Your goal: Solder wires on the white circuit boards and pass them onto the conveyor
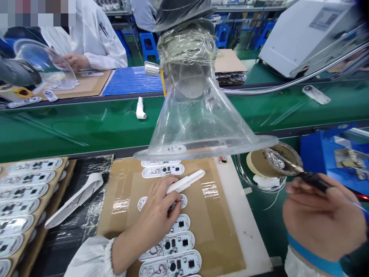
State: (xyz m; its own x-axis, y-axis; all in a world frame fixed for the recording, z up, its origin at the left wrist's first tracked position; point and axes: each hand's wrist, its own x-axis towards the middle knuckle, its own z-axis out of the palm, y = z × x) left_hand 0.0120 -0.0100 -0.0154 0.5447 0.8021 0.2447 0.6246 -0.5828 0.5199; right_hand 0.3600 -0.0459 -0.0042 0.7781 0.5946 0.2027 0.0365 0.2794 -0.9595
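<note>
My left hand [157, 206] is closed around a slim white plastic part [191, 180], which sticks out to the upper right past the fingers. Beneath that hand lies a white oval shell with a circuit board [184, 201], mostly covered. More such shells with circuit boards [184, 242] line the cardboard sheet [219, 215] above and below it. My right hand [323, 215], somewhat blurred, grips a soldering iron [314, 181]. The iron's tip points into a round tub [256, 163] holding shiny metallic material [273, 158].
A clear fume funnel [201, 119] hangs over the cardboard. Stacked boards of shells [29, 192] stand left, beside a curved white part [76, 200]. A blue soldering stand [319, 154] is at right. A green conveyor [109, 127] crosses behind; a co-worker's hand [76, 61] shows beyond.
</note>
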